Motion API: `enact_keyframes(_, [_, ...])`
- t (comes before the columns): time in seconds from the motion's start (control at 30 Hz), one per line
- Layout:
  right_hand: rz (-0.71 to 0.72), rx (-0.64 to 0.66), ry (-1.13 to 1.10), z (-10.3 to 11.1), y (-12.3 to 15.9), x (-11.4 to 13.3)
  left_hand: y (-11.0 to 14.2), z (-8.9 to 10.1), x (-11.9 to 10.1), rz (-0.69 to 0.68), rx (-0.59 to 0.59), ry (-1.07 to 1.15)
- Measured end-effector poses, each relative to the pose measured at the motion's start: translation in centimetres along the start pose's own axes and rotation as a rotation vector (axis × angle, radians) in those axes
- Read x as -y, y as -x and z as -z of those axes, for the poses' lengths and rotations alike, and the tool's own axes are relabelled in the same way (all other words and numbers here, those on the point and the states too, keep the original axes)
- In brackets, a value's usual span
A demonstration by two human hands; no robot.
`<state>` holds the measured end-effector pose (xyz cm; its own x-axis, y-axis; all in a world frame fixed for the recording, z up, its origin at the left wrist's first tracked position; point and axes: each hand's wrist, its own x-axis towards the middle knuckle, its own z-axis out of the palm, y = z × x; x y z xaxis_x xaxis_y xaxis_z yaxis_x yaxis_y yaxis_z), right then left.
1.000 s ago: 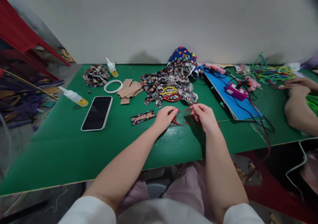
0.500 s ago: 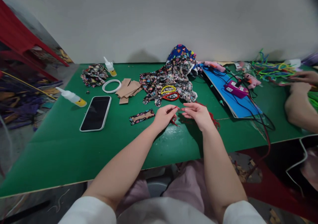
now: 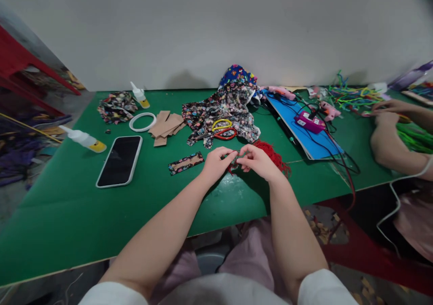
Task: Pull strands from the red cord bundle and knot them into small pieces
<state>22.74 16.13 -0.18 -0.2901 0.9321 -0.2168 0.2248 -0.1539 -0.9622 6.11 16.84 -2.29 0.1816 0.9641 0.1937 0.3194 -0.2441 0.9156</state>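
Thumb and forefinger pressed together, the left hand [image 3: 216,165] pinches thin red yarn strands [image 3: 232,168] over a green tabletop [image 3: 162,210], while the right hand [image 3: 257,161] bends its fingers close beside them; whether it also grips cannot be told. Just beyond the right hand lies a shaggy red yarn bundle [image 3: 273,156]. Scissors with yellow and red handle loops [image 3: 225,135] rest on crumpled black floral fabric [image 3: 233,104]. Near the left wrist lies a flat cardboard rectangle edged in floral cloth [image 3: 185,163].

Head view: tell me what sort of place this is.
Probably a small craft workshop: scissors, floral fabric and a bundle of red strands share a green worktable.
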Motion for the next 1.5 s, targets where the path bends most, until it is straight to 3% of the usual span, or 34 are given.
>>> enact_keyframes(0.13, [0.022,0.046,-0.027,-0.09,-0.04,-0.04,0.04,-0.17,-0.08,0.034,0.007,0.094])
enact_keyframes(0.23, [0.012,0.013,-0.041,-0.03,-0.01,0.11,0.18,-0.18,-0.21,0.120,0.048,0.134])
enact_keyframes(0.6, [0.056,-0.039,-0.108,-0.25,-0.08,0.25,0.34,-0.38,0.01,0.180,0.144,0.382])
enact_keyframes(1.03, [0.078,-0.064,-0.159,-0.34,-0.23,0.15,0.18,-0.14,-0.30,0.209,0.147,0.338])
enact_keyframes(1.23, [0.103,-0.090,-0.073,-0.13,-0.11,0.18,0.17,-0.14,-0.20,0.196,0.148,0.338])
enact_keyframes(1.5, [0.104,-0.146,-0.048,0.08,-0.24,0.28,0.22,-0.18,-0.22,0.274,0.132,0.365])
